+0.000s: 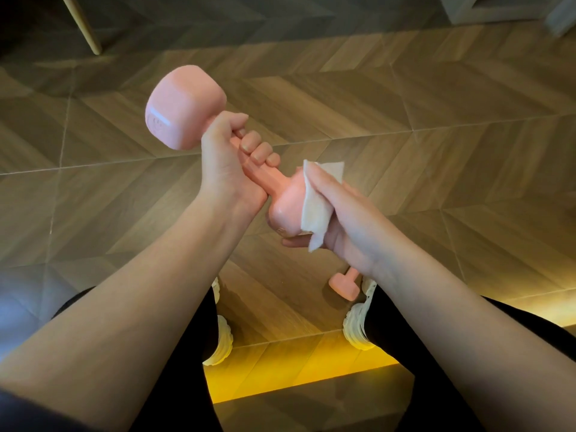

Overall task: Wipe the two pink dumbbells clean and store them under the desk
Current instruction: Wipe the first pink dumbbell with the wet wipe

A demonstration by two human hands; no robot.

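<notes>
A pink dumbbell [184, 107] is held up over the floor, tilted, with one head at the upper left and the other near the middle. My left hand [230, 169] grips its handle. My right hand [339, 219] presses a white tissue [318, 207] against the lower head, fingers wrapped around it. A second pink dumbbell [344, 283] lies on the floor below, beside my right shoe, partly hidden by my right forearm.
Wooden herringbone floor [405, 120] lies below. A slim wooden furniture leg [84, 26] stands at the top left, pale furniture [486, 7] at the top right. My legs in black trousers and white shoes [358, 328] fill the bottom.
</notes>
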